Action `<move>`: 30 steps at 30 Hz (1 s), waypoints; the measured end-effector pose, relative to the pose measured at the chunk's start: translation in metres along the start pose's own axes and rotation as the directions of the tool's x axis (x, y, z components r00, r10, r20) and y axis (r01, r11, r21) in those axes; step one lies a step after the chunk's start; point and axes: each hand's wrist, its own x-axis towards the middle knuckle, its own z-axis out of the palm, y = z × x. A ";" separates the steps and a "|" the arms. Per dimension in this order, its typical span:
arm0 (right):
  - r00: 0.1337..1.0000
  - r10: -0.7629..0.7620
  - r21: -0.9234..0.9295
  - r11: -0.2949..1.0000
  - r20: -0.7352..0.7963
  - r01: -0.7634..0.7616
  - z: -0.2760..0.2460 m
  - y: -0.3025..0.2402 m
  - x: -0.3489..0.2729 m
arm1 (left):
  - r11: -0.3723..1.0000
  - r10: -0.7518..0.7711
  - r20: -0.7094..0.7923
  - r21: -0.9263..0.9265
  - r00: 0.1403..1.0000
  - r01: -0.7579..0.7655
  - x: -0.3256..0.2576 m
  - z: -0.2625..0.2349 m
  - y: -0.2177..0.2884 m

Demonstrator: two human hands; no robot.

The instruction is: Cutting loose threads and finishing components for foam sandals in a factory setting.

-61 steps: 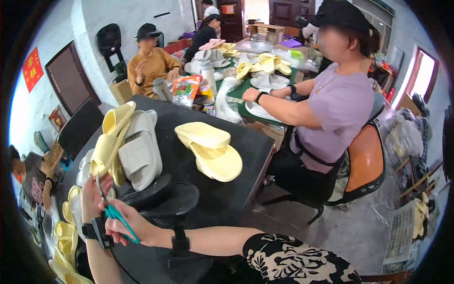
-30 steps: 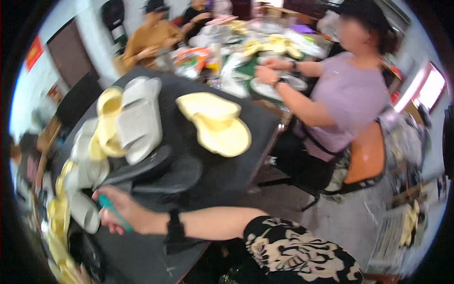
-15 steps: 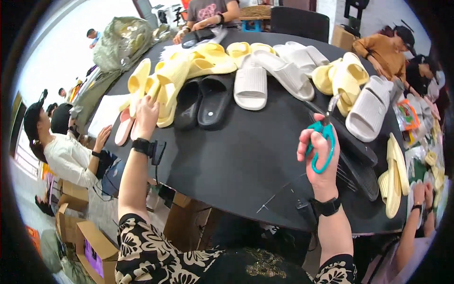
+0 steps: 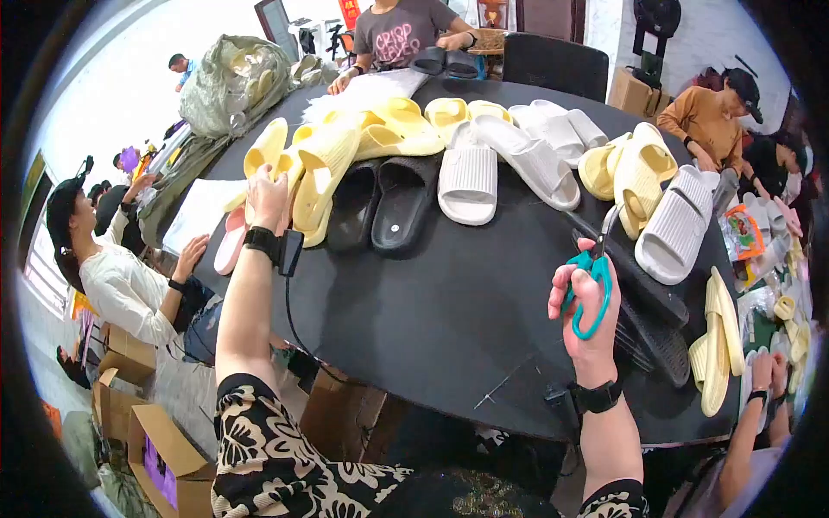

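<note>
Slippers (image 4: 467, 186) arc across our table (image 4: 432, 328), left to right.
Our left hand (image 4: 269, 203) is at the arc's left end, a paper sheet (image 4: 197, 214) beyond it on the left; our right hand (image 4: 591, 324), scissors (image 4: 608, 298) in it, is before the right end, one pair (image 4: 715, 350) farther right. Behind the arc, a person (image 4: 397, 39) is at the far edge, left of a chair (image 4: 557, 65).

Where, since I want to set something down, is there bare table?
The black table's middle, between left forearm and right hand with scissors; two black slippers and a white slide border its far side. Crowded: the far arc of slippers, and the right side, holding another black pair.
</note>
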 end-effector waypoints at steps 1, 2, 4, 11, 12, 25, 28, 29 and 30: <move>1.000 0.002 0.006 1.000 0.005 -0.002 0.001 0.002 0.000 | 1.000 0.018 -0.022 0.009 1.000 -0.018 0.007 0.006 -0.015; 1.000 -0.003 -0.004 1.000 0.003 0.003 0.001 0.002 0.000 | 1.000 0.021 -0.023 0.001 1.000 -0.021 0.016 0.011 -0.020; 1.000 -0.016 -0.021 1.000 -0.009 0.016 -0.001 0.001 0.000 | 0.989 -0.004 0.072 -0.150 0.997 0.015 0.036 0.026 -0.028; 1.000 0.009 -0.037 0.999 0.018 -0.008 0.003 0.004 -0.001 | 0.701 -0.151 0.378 -0.611 0.913 0.369 0.075 0.047 -0.069; 1.000 0.007 -0.059 0.998 0.006 -0.007 0.000 0.004 0.000 | 0.632 -0.193 0.468 -0.613 0.862 0.474 0.070 0.048 -0.049; 0.998 0.024 -0.004 1.000 0.055 -0.024 0.007 0.004 -0.001 | 0.325 0.203 0.273 -0.925 0.941 0.198 0.061 -0.092 0.101; 0.999 -0.005 0.025 1.000 0.050 0.003 0.003 -0.003 -0.003 | 0.450 0.292 0.198 -0.892 0.936 0.048 0.042 -0.130 0.156; 0.998 -0.035 0.032 0.999 0.048 0.034 0.002 -0.007 -0.003 | 0.497 0.344 0.158 -0.867 0.926 -0.037 0.036 -0.139 0.170; 0.997 -0.060 0.043 0.997 0.054 0.058 0.002 -0.008 -0.003 | 0.498 0.350 0.156 -0.866 0.924 -0.042 0.027 -0.153 0.182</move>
